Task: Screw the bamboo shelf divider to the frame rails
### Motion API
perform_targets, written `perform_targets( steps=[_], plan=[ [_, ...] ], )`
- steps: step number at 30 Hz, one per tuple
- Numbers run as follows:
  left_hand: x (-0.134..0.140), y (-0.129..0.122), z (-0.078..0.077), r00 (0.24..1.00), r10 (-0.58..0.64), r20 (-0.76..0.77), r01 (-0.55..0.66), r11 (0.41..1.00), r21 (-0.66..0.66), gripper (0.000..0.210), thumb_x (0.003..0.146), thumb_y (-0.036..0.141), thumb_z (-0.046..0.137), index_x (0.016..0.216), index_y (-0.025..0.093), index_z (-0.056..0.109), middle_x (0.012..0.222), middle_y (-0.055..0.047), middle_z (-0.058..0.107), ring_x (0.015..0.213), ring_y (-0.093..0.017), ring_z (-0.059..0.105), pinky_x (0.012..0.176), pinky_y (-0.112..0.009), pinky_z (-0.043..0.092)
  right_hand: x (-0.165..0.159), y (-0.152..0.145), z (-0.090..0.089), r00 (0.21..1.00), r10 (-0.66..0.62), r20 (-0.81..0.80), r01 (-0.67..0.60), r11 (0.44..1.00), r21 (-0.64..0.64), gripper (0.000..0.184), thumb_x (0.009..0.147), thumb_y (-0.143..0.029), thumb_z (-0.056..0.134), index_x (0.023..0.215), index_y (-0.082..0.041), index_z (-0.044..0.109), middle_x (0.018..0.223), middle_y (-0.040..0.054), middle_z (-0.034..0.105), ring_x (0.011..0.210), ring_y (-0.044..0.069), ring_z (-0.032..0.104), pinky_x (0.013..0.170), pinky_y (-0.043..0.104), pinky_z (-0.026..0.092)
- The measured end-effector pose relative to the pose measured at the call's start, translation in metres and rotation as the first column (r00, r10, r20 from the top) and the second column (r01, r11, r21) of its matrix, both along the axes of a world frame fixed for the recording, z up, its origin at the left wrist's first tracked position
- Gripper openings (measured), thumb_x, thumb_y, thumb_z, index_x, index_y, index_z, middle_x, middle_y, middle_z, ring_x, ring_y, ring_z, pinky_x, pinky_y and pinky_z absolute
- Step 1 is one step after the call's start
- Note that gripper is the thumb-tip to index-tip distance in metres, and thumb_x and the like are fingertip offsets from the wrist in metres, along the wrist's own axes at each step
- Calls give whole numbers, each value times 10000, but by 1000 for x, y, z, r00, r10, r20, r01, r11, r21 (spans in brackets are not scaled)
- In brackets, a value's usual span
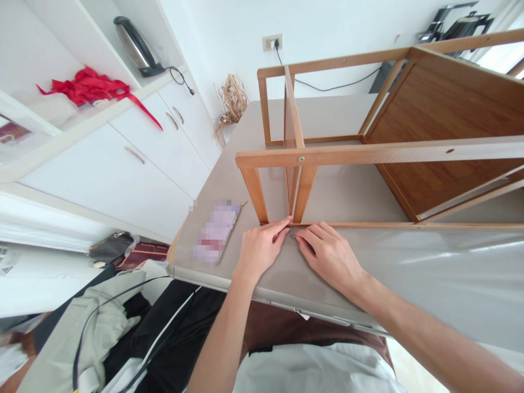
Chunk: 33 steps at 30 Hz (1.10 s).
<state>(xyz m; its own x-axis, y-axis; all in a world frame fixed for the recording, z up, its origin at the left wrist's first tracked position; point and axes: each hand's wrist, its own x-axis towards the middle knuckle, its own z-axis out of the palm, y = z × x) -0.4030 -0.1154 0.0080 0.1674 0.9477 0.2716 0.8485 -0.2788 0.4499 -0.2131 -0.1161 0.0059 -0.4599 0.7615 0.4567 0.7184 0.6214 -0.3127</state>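
Observation:
A wooden rack frame [275,159] lies on its side on the grey table, its lower rail along the tabletop. At the foot of a crosswise wooden panel [293,123], a small bent metal hex key [292,232] meets this rail. My left hand [262,244] is closed there, with the index finger reaching to the panel's foot and the thumb against the key. Just to the right, my right hand [327,252] pinches the key's free end, its fingers curled near the rail. The fingertips partly hide the key and the joint.
A phone [216,232] lies on the table [409,273] left of my hands. Rack rails extend far to the right. White cabinets [135,147] with a kettle [137,46] and red ribbon [84,87] stand at left. Clothes and bags [110,248] are piled below the table's left edge.

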Motion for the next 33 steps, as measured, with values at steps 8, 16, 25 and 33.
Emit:
perform_targets(
  steps=[8, 16, 25, 33],
  plan=[
    [0, 0, 0, 1000, 0, -2, 0, 1000, -1, 318, 970, 303, 587, 1271, 360, 673, 865, 31, 763, 668, -107, 647, 615, -230, 380, 1, 1, -1, 999, -18, 36, 20, 998, -54, 178, 980, -201, 502, 944, -187, 676, 932, 62, 627, 879, 197, 544, 776, 325, 465],
    [0, 0, -1, 1000, -6, -6, 6, 1000, -1, 318, 971, 299, 583, 1270, 353, 675, 848, 26, 760, 661, -111, 641, 616, -233, 378, 3, 0, 1, 1000, 1, 17, 0, 997, -79, 158, 970, -181, 506, 944, -190, 662, 927, 57, 623, 879, 196, 534, 797, 322, 460],
    [-1, 1, 1, 1000, -10, -2, 10, 1000, 1, 312, 969, 301, 588, 1261, 356, 680, 837, 36, 758, 642, -109, 633, 605, -242, 371, 5, 1, 3, 997, 11, 79, -7, 999, -53, 175, 964, -165, 501, 943, -190, 673, 892, 55, 608, 831, 190, 530, 804, 329, 444],
    [-1, 1, 0, 1000, -11, 0, 11, 1000, -3, 315, 971, 298, 586, 1267, 355, 675, 836, 41, 758, 656, -106, 637, 612, -240, 376, 4, 0, 3, 997, 27, 74, -20, 995, -98, 190, 975, -178, 494, 967, -190, 684, 924, 69, 578, 856, 182, 526, 762, 297, 441]
  ],
)
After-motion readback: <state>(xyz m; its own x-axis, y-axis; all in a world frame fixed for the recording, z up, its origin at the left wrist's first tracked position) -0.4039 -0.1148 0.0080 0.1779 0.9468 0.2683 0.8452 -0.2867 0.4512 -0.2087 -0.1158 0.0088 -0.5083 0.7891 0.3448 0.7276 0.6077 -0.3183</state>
